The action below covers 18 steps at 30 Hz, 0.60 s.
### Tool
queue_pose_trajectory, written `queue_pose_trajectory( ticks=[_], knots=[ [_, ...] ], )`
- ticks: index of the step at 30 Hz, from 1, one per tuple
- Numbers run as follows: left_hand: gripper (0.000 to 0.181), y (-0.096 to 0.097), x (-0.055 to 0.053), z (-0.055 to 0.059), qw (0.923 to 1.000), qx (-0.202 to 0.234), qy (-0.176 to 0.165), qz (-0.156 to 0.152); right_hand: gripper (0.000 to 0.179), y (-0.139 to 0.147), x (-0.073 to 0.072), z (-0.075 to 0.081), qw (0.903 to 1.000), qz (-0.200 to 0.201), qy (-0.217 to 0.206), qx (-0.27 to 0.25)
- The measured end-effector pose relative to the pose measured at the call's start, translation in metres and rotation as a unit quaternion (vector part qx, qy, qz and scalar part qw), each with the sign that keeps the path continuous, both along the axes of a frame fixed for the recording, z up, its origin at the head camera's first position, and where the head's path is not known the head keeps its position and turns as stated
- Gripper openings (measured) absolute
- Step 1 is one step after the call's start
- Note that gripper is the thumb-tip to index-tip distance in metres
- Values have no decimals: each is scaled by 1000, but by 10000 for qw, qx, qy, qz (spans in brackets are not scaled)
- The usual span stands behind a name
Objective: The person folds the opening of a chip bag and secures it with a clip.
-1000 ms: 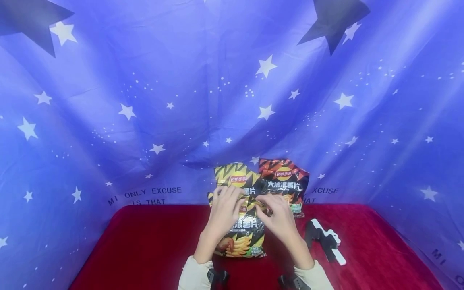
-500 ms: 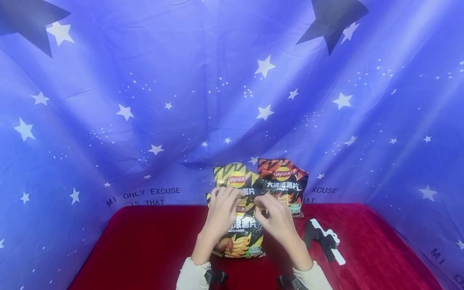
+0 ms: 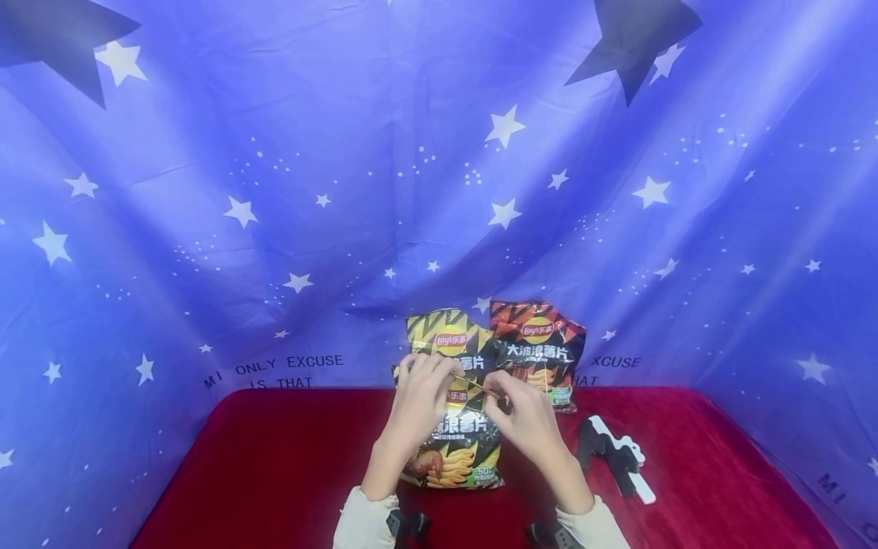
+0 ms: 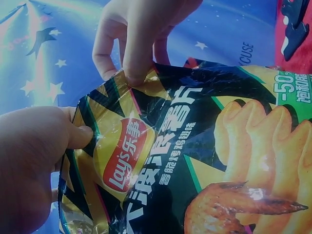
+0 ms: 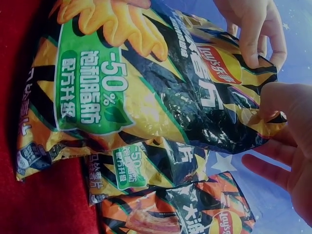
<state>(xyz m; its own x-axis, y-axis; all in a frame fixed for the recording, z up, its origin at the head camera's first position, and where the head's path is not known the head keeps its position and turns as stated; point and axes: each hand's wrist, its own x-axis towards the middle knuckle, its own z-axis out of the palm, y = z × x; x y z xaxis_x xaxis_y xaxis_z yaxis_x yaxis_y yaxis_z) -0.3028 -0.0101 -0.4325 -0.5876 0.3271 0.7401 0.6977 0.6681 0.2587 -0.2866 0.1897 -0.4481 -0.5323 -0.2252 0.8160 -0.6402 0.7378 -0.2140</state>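
A black and yellow bag of potato chips stands in front of me, printed with a chicken wing and ridged chips. My left hand pinches its top edge, the thumb lying on the printed front in the left wrist view. At the other side of that edge, my right hand pinches the top corner between thumb and fingers, as the right wrist view shows. The stretch of edge between the hands looks drawn taut. Both hands cover part of the bag's upper print in the head view.
Right behind stands a second yellow chip bag, with a red chip bag beside it on the right. A black and white angular object lies on the red cloth at right. A blue star-printed curtain hangs behind.
The right fingers have shifted down slightly, and the bag's top edge now shows as a line between the hands. The other bags have stayed in place.
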Motion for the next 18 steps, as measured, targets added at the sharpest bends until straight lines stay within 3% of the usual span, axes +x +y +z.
queue_pose_trajectory(
  ticks=[7, 18],
  knots=[
    [23, -2, 1, 1, 9999, 76, -59, -121, 30, 2, 0, -2, 9996, 81, -251, -86],
    [24, -5, 1, 1, 9976, 244, -566, -327, 31, 4, 5, 4, 9981, 232, -563, -42]
  ],
)
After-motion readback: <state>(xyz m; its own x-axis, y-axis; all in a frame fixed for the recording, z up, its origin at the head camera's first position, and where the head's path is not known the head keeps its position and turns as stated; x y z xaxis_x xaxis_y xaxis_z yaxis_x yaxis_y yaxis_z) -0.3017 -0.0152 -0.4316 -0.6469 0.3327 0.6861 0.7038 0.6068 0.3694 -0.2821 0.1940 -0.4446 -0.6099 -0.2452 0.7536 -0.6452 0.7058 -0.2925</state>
